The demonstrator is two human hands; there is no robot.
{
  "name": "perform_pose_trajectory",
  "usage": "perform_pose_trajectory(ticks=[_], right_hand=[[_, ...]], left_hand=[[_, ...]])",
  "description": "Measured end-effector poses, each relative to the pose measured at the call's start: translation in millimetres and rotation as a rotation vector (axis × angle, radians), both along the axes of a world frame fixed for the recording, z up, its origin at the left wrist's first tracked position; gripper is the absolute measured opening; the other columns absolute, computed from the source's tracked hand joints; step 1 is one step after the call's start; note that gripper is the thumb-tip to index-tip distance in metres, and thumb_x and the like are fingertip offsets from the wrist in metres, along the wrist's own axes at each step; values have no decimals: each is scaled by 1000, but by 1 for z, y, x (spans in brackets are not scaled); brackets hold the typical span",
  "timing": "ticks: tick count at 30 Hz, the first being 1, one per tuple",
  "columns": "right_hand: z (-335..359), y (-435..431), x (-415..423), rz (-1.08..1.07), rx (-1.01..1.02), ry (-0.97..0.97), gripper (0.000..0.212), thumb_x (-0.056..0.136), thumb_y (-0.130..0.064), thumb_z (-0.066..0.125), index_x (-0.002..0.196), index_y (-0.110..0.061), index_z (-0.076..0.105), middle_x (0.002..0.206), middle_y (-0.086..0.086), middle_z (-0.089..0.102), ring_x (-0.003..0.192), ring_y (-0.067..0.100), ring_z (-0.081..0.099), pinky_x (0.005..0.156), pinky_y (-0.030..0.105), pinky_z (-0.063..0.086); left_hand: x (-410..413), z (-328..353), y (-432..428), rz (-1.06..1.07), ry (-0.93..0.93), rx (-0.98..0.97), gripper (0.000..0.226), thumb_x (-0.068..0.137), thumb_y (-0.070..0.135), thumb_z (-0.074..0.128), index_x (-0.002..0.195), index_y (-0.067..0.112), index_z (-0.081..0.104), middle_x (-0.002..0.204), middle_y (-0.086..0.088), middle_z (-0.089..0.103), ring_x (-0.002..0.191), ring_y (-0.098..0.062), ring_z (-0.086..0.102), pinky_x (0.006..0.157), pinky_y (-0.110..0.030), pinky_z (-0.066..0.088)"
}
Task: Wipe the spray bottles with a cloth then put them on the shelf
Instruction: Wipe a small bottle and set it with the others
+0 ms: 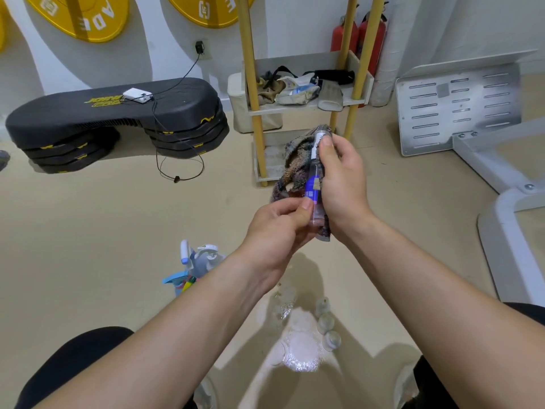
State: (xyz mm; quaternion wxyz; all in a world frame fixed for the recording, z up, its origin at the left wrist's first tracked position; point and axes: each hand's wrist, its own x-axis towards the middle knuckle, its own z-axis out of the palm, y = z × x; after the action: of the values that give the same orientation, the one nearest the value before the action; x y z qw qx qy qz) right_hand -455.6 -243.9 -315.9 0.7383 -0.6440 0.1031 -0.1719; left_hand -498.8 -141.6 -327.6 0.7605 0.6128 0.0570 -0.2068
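From the head camera, the left hand [280, 228] pinches the lower end of a slim clear spray bottle [314, 184], held tilted in mid-air above the floor. The right hand [339, 178] presses a mottled cloth [295, 163] around it. Behind stands the yellow-posted shelf [306, 104]; more spray bottles [196, 267] stand on the floor.
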Motion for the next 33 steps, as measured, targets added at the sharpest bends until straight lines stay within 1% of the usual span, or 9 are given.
perform_pose_trajectory(ticks=[4, 7, 9, 13, 18, 20, 25, 29, 33], right_hand=[[-4, 0, 0, -22, -57, 4, 33, 103, -34, 49, 122, -11, 61, 108, 4, 70, 103, 20, 67, 95, 41, 54], [-5, 3, -2, -95, -66, 17, 33, 106, -32, 47, 130, -13, 55, 116, -1, 66, 109, 13, 62, 96, 29, 49], [-4, 5, -3, -115, -46, 38, 34, 106, -35, 47, 133, -16, 53, 122, -1, 64, 114, 14, 61, 100, 32, 49], [-1, 7, -6, -133, -10, 42, 30, 105, -34, 48, 131, -19, 54, 116, -4, 65, 108, 13, 62, 98, 34, 52], [1, 5, -5, -100, -20, 18, 33, 103, -35, 51, 129, -14, 58, 118, 4, 68, 112, 20, 64, 101, 45, 51], [0, 4, -5, -88, -41, 18, 33, 103, -36, 50, 126, -15, 59, 115, 5, 70, 109, 21, 66, 99, 47, 53], [-4, 5, -5, -123, -32, 79, 39, 104, -39, 47, 135, -14, 53, 129, 6, 64, 121, 22, 59, 106, 46, 47], [-2, 6, -3, -103, 27, 113, 37, 106, -37, 45, 135, -15, 53, 130, 4, 62, 123, 20, 57, 106, 39, 47], [-2, 7, -3, -90, 35, 107, 35, 105, -38, 46, 128, -14, 58, 122, 7, 67, 116, 23, 63, 104, 46, 50]], left_hand=[[0, 0, -1, 4, -73, 126, 25, 103, 24, 57, 90, 11, 73, 85, -6, 74, 72, -13, 69, 70, -22, 59], [1, -5, -6, 170, -309, 427, 26, 83, 43, 65, 87, 19, 73, 85, 0, 76, 85, -21, 72, 85, -43, 60], [0, -2, -8, 241, -307, 389, 28, 74, 43, 68, 91, 21, 73, 85, 2, 75, 86, -21, 73, 88, -46, 59], [0, -7, -9, 170, -244, 285, 33, 75, 30, 78, 102, 16, 67, 94, -4, 72, 86, -18, 69, 86, -39, 59], [4, -7, -4, 63, -67, 23, 3, 100, 10, 60, 101, 8, 61, 64, 4, 65, 58, -7, 58, 58, -17, 49], [4, -7, -4, 55, -88, 37, 7, 102, 14, 57, 98, 10, 61, 65, 5, 65, 64, -10, 60, 59, -17, 52], [-1, -14, -9, 152, -396, 401, 14, 88, 32, 68, 98, 22, 65, 75, 11, 70, 78, -12, 69, 77, -37, 60], [0, -15, -9, 194, -333, 354, 13, 89, 20, 75, 96, 24, 65, 83, 12, 66, 73, -1, 64, 72, -20, 54], [3, -14, -5, 114, -178, 173, 7, 100, 13, 61, 100, 10, 67, 65, 7, 65, 59, -4, 59, 63, -20, 51]])
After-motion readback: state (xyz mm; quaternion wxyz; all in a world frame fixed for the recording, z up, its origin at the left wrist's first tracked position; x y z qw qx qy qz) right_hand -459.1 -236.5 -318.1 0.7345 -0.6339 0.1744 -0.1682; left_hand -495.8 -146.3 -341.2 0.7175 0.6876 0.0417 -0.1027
